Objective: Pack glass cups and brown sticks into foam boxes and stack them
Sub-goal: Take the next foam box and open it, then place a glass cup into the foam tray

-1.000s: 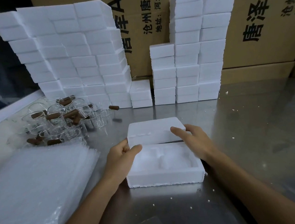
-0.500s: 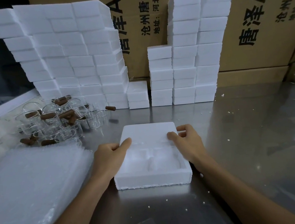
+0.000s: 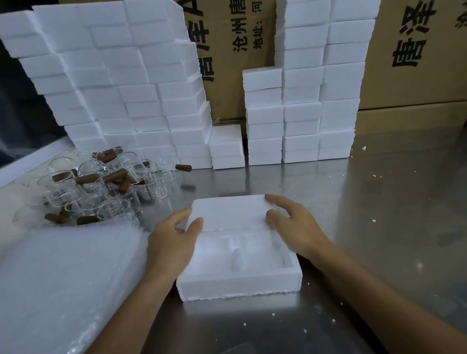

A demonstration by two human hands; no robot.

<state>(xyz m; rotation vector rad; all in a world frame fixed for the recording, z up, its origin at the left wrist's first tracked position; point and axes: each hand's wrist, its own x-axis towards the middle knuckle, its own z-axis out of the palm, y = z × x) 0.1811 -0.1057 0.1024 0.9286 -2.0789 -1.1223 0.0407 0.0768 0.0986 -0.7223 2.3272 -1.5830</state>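
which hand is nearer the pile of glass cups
Left. The left hand holds the foam lid's left edge, just right of the cups. The right hand holds the lid's far edge, farther away.

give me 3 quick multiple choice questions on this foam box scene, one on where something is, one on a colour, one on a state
1. Where is the pile of glass cups?
A. right of the open box
B. left of it, further back
C. inside it

2. What colour are the sticks among the cups?
A. brown
B. white
C. green

3. What state is the foam box in front?
A. fully closed
B. half uncovered, nothing in the part that shows
C. holding a cup

Answers: 1 B, the cups sit far left by the foam stacks. 2 A, brown against clear glass. 3 B, the left hand and right hand hold the lid over the far half only.
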